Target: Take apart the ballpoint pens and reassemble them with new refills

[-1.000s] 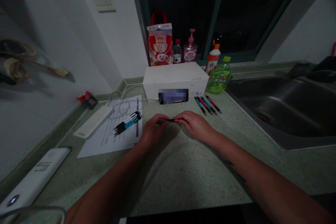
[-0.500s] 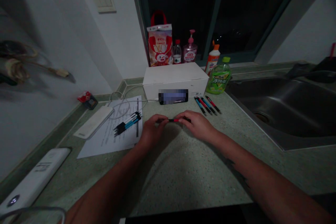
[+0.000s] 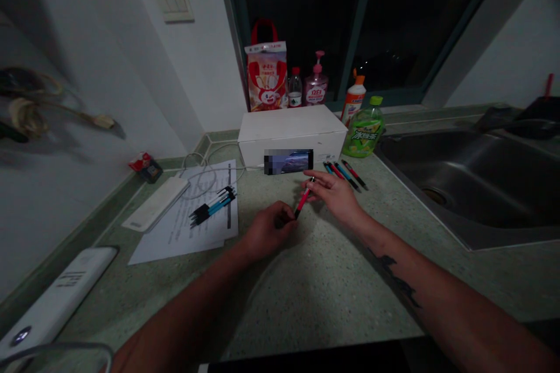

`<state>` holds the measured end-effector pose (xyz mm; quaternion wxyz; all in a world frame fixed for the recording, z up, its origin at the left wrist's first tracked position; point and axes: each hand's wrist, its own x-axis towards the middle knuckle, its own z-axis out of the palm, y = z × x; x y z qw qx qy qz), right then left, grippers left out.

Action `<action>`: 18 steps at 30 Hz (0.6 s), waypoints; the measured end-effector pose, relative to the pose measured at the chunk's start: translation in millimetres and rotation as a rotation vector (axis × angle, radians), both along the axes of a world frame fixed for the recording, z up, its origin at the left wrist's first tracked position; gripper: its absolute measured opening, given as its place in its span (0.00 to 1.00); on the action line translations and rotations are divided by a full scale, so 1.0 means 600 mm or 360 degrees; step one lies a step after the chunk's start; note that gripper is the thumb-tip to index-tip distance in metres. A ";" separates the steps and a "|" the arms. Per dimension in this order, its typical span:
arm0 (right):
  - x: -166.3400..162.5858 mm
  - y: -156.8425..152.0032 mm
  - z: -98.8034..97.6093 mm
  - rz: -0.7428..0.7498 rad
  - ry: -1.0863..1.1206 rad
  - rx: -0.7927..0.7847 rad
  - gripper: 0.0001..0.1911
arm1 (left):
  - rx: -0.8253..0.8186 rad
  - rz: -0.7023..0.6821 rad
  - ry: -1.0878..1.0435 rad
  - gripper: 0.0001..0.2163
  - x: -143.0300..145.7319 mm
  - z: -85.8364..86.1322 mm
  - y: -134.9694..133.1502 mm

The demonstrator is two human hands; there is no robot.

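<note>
A red pen (image 3: 303, 201) with a dark lower end slants up and to the right between my hands, above the counter. My left hand (image 3: 270, 228) pinches its dark lower end. At the pen's upper end, the thumb and fingers of my right hand (image 3: 335, 193) close on it, with the index finger stretched out. Beyond my right hand lies a row of red and blue pens (image 3: 347, 175), partly covered by the hand. To the left, several blue, white and black pens (image 3: 213, 206) rest on printed paper (image 3: 175, 239).
A phone (image 3: 289, 161) leans on a white box (image 3: 289, 125). A green bottle (image 3: 364, 131) stands beside the box, left of the metal sink (image 3: 476, 186). White power banks or strips (image 3: 160, 201) and a cable lie at the left. The counter (image 3: 306, 303) stretches in front.
The pen has turned from lying level between my hands to a slant. My left hand has come nearer and to the right; my right hand has moved slightly up and right.
</note>
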<state>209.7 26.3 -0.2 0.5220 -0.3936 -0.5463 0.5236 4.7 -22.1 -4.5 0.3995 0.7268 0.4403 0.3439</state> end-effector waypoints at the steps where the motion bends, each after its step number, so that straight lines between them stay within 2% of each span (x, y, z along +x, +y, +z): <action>1: -0.001 0.000 -0.002 -0.0006 -0.0023 0.0004 0.26 | -0.0009 -0.0003 0.0023 0.06 0.000 0.001 -0.001; 7: 0.003 0.005 -0.012 -0.0017 -0.0035 0.0033 0.25 | -0.0007 0.0028 0.0004 0.05 -0.002 0.002 0.002; 10: 0.004 0.005 -0.013 0.0004 -0.0044 0.0003 0.22 | -0.0021 -0.0007 0.0013 0.05 -0.003 -0.003 0.004; 18: 0.003 0.003 -0.010 0.0015 -0.0069 0.0014 0.22 | 0.0022 -0.0008 0.0055 0.05 -0.005 -0.004 0.003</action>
